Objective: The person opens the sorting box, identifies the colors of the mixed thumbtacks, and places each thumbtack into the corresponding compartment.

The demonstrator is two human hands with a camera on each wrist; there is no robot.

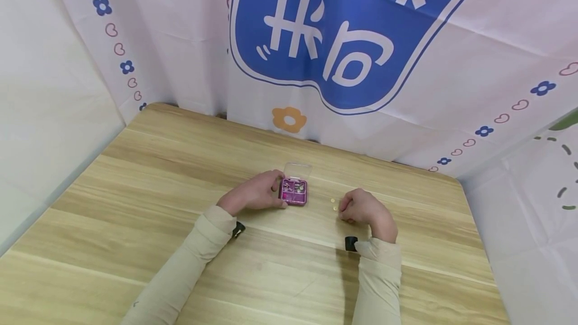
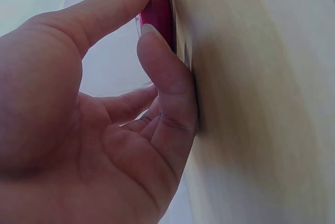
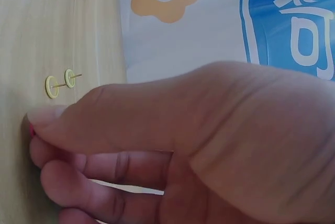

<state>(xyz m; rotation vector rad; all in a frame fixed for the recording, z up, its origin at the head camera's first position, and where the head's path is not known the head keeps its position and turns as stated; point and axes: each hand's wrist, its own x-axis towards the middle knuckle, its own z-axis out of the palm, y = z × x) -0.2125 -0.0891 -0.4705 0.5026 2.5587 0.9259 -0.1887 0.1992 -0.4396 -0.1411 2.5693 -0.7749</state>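
Observation:
A small purple box [image 1: 301,198] with several compartments lies on the wooden table, its clear lid [image 1: 299,169] raised at the back. Small studs and a pink item sit in its compartments. My left hand [image 1: 257,192] holds the box by its left side, thumb at the near corner and fingers at the far one. Right of the box, two yellow stud earrings [image 3: 52,87] lie on the table. Beside them, my right hand [image 1: 365,209] pinches a tiny pink item [image 3: 32,130] between thumb and index finger, close over the tabletop; most of it is hidden.
The wood-grain table [image 1: 180,154] reaches to a white curtain [image 1: 189,64] with a blue printed sign at the back. Light cloth walls stand at both sides. Each wrist has a black strap device [image 1: 351,244] below the sleeve cuff.

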